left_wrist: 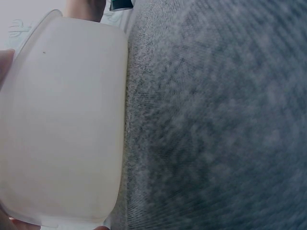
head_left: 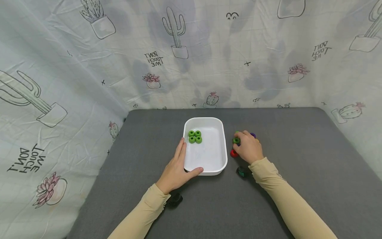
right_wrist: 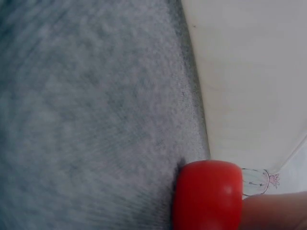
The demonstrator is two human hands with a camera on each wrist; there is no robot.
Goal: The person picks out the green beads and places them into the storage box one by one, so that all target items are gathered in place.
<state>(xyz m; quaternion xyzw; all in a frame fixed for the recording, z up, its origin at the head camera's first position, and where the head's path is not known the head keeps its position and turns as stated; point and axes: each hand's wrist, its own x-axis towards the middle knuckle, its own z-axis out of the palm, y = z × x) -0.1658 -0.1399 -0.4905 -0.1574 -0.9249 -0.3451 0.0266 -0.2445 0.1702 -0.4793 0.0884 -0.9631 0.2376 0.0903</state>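
Note:
A white tray (head_left: 209,156) holds several green beads (head_left: 195,136) grouped near its left wall. My left hand (head_left: 174,171) holds the tray at its near left corner, fingers along the left side and thumb at the near rim. To the right of the tray, my right hand (head_left: 248,147) pinches a green bead (head_left: 236,140) between thumb and index finger. A red bead (head_left: 233,153) lies by the thumb; it looms large in the right wrist view. Parts of a purple bead (head_left: 253,135) and an orange bead (head_left: 257,140) show past the knuckles, mostly hidden.
The grey table (head_left: 155,132) stretches around the tray, with a printed cactus curtain (head_left: 209,66) behind it and at the sides. Dark wrist devices sit under the left (head_left: 174,200) and right (head_left: 243,172) wrists. The tray's outer wall (left_wrist: 67,120) fills much of the left wrist view.

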